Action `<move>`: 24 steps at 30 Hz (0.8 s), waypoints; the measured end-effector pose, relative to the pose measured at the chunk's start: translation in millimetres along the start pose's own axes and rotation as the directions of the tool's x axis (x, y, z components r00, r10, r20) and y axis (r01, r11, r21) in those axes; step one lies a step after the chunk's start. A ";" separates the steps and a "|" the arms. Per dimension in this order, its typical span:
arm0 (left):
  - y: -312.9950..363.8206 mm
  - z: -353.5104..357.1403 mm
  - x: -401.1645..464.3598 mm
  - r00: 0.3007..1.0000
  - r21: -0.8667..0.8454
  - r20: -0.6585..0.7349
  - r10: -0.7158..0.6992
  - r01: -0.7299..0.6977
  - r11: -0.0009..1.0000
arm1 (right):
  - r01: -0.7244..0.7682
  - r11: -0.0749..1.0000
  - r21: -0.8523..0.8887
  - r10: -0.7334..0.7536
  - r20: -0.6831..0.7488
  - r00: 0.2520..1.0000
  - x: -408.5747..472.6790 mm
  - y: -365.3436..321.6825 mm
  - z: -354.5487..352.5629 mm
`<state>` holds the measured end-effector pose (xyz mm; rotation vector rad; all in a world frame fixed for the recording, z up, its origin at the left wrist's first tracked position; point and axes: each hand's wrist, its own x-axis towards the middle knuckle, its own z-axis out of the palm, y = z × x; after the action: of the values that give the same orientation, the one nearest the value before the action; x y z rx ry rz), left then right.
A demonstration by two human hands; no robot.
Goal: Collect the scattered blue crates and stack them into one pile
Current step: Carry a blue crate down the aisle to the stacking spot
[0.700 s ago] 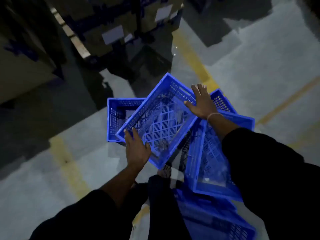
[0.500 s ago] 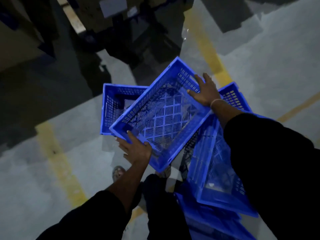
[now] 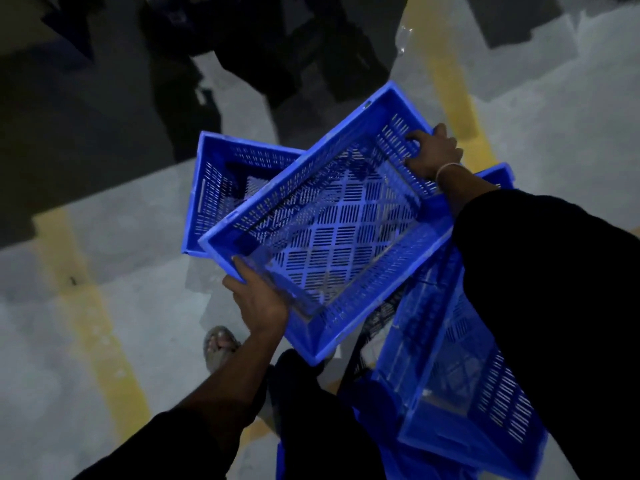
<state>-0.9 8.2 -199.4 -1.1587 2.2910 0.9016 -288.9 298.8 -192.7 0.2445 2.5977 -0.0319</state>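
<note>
Progress: the collecting is looking partly done; one blue crate is being carried and several others are lying unstacked, so no single neat pile is showing yet.
Held crate (image 3: 332, 230): it is hanging tilted above the floor, open side up, overlapping the crates below.
Left hand (image 3: 259, 299): its grip is clenching the crate's near rim at one corner.
Right hand (image 3: 433, 154): its grip is wrapping over the far end wall, fingers hooked in.
Floor crate (image 3: 221, 188): it is sitting upright on the grey floor (image 3: 121, 271), partly hidden behind the held one.
Right-side crate (image 3: 467, 375): it is leaning at an angle, with more blue beneath it.
Look: all are showing slotted walls, lattice bottoms, empty insides.
Remaining: aligning and nesting these is seeming still ahead.
</note>
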 end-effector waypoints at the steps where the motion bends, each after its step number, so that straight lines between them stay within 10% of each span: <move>1: -2.9 -5.6 1.1 0.999 0.015 -0.002 0.039 -0.039 0.999 | 0.011 1.000 -0.004 -0.011 -0.001 1.000 -2.7 -0.6 -2.3; 24: 42.3 -382.7 -20.7 0.905 0.295 -0.079 0.418 -0.379 0.877 | 0.159 0.974 0.161 -0.131 -0.172 0.976 -273.0 -68.1 -189.9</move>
<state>-52.2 -232.4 97.5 -0.6566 2.7262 0.6196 -165.9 199.4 107.7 0.1217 2.7713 -0.3053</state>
